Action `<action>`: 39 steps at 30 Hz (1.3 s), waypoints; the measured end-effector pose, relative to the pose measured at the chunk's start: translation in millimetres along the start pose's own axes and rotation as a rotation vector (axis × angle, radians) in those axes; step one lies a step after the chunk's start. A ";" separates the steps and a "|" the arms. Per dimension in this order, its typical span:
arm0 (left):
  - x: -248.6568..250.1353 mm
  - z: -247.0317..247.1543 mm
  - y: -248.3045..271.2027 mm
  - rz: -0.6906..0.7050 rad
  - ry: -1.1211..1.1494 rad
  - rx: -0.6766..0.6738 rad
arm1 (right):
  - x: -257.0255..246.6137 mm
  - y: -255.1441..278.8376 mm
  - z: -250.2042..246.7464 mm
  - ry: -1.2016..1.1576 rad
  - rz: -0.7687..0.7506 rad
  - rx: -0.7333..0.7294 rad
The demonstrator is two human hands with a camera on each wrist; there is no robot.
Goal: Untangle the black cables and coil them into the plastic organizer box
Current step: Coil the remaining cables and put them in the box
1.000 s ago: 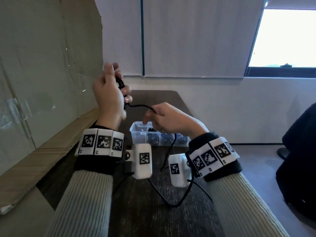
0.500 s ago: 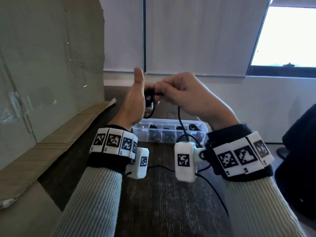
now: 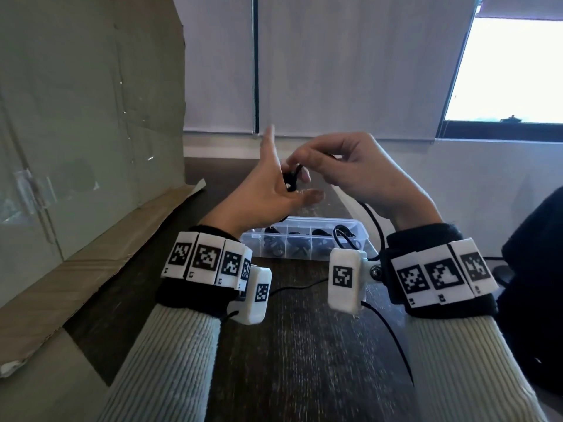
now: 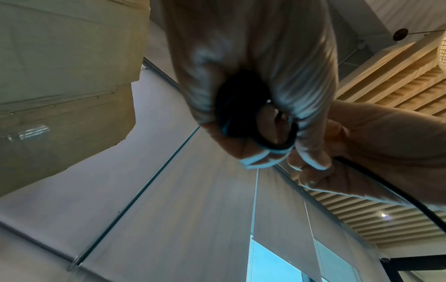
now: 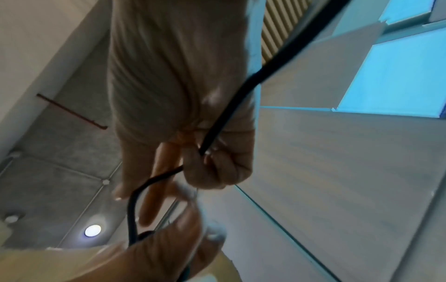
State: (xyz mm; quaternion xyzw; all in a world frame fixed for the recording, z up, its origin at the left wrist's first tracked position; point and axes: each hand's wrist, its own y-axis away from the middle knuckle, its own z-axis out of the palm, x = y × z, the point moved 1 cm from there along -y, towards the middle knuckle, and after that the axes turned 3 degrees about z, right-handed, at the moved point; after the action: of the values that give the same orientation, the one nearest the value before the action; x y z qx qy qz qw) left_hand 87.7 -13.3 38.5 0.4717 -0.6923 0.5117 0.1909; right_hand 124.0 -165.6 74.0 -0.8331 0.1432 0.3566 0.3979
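Note:
A thin black cable [image 3: 292, 179] is wound in a small coil round the fingers of my left hand [image 3: 268, 193], which is raised above the table with its thumb pointing up. The left wrist view shows the coil [image 4: 241, 114] looped round those fingers. My right hand [image 3: 347, 169] is just right of it and pinches the same cable [image 5: 231, 106] close to the coil. The free length hangs down from it [image 3: 374, 220] toward the table. The clear plastic organizer box [image 3: 362, 231] lies below both hands, with dark cable coils in several compartments.
A big cardboard sheet [image 3: 91, 147] leans along the left side of the dark wooden table [image 3: 304, 376]. Thin black wires [image 3: 393, 339] from the wrist cameras trail over the table. Something dark [image 3: 536, 269] is at the right edge.
My right hand rose from the box up to my left hand and took the cable near the coil. The left hand moved toward the centre and turned thumb-up.

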 end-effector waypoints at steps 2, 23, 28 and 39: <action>-3.5 -2.9 -1.4 0.054 -0.013 -0.018 | -1.8 0.6 4.1 0.018 -0.005 -0.067; 15.5 -0.5 7.8 -0.059 -0.155 -0.044 | 16.7 -10.0 6.9 -0.043 -0.106 0.064; 14.8 -9.0 14.3 -0.142 -0.044 -0.152 | 19.5 -8.2 9.3 -0.203 0.031 0.066; 1.2 -36.9 15.2 -0.142 0.560 0.106 | 30.5 -13.1 4.0 -0.170 0.089 0.177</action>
State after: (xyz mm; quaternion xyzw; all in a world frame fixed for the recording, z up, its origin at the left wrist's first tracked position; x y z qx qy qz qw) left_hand 66.2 19.4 46.2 0.3688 -0.5500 0.6429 0.3850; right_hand 150.4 -152.8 58.0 -0.7542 0.1768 0.4292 0.4645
